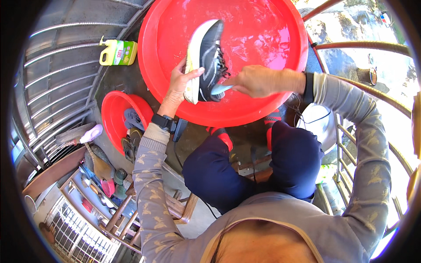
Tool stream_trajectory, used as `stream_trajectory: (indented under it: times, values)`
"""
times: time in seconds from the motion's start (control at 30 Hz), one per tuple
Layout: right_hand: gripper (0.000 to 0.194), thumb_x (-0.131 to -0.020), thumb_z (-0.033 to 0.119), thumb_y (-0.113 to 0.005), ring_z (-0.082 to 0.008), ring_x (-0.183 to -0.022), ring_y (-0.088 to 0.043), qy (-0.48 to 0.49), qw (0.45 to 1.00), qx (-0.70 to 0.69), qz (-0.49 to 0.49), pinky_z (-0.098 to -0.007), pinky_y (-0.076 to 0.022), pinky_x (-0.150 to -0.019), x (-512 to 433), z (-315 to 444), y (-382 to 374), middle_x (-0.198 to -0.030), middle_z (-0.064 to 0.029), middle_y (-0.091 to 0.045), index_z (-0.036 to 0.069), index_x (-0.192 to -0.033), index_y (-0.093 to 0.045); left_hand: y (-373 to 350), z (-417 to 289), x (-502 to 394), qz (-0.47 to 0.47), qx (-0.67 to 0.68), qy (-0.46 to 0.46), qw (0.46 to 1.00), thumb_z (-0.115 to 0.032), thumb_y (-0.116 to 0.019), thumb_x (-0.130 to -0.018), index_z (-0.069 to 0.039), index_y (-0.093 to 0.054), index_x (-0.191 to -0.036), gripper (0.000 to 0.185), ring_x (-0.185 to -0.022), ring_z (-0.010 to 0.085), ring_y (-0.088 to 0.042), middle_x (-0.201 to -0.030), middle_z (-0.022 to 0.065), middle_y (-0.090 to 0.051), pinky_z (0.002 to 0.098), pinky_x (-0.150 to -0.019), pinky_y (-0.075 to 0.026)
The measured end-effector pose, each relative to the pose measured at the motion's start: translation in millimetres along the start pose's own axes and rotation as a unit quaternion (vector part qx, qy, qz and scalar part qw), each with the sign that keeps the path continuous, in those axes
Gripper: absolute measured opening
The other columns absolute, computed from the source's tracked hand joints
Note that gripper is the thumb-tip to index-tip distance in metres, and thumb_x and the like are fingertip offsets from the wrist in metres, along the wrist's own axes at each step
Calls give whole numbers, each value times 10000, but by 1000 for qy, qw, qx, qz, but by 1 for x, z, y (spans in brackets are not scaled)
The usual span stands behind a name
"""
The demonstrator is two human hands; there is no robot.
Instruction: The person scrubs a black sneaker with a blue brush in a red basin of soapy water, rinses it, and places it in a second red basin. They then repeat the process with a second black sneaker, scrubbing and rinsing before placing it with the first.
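Observation:
A black sneaker [209, 62] with a thick white sole is held toe up over the large red plastic basin [146, 70]. My left hand [185, 77] grips it by the sole, thumb pressed on the side of the midsole. In my right hand [255, 82] is a light-blue brush-like tool [221, 88]. Its end meets the shoe near the collar and heel; whether it reaches inside is hard to tell. My right hand is blurred by motion. Shallow water with shiny reflections covers the basin's floor. Dark laces hang loose on the shoe's right side.
A smaller red basin [111, 115] at left holds several shoes [133, 138]. A yellow detergent jug with a pump [118, 52] stands beside the large basin. Metal railings [62, 56] line the left, and a white bucket [317, 123] stands near my right knee. Wooden furniture [184, 207] is behind at left.

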State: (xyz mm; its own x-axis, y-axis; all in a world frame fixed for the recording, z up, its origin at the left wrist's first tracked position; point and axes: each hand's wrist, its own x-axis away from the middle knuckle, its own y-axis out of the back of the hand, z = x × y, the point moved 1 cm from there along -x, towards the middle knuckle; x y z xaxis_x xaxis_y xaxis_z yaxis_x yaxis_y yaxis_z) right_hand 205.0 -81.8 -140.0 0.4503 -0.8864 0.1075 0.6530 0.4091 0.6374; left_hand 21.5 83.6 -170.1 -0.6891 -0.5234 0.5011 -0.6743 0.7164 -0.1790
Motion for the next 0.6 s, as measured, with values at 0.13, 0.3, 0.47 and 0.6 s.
stream_trajectory:
  times: [0.13,0.3,0.47,0.6]
  values:
    - [333,-962,207,-447,-123,-486,-492,-76,904,-418,38,-277,-381,-430,4,-32,-14,-596,-17,-495,131,-1265,-564,1,-5,4,28,-30,-26,999,-55,-742,-711,44,-519,-1211,556,-900,133,-598,-1045,84,-610,266,-802,-490]
    - [230,-995,291,-445,-19,-423,-269,-156,547,-816,107,-176,-218,-337,30,-35,-41,-569,75,-306,93,-906,-522,4,-8,11,-7,32,-27,999,-74,-738,-714,11,-490,-1197,549,-879,131,-596,-1007,53,-599,268,-794,-490]
    - [171,-1001,257,-428,-3,-414,-262,-118,499,-859,12,-152,-212,-327,65,-39,-31,-587,76,-322,103,-936,-465,34,-1,12,19,133,-38,990,-157,-689,-773,-12,-489,-1207,499,-946,156,-608,-1045,59,-605,300,-868,-495]
    - [179,-1004,246,-410,-3,-403,-271,-137,533,-834,-53,-158,-208,-324,104,-48,-15,-576,70,-328,84,-1016,-485,64,8,16,32,288,-46,956,-231,-665,-800,27,-514,-1235,528,-1022,265,-619,-1152,132,-623,368,-941,-485]
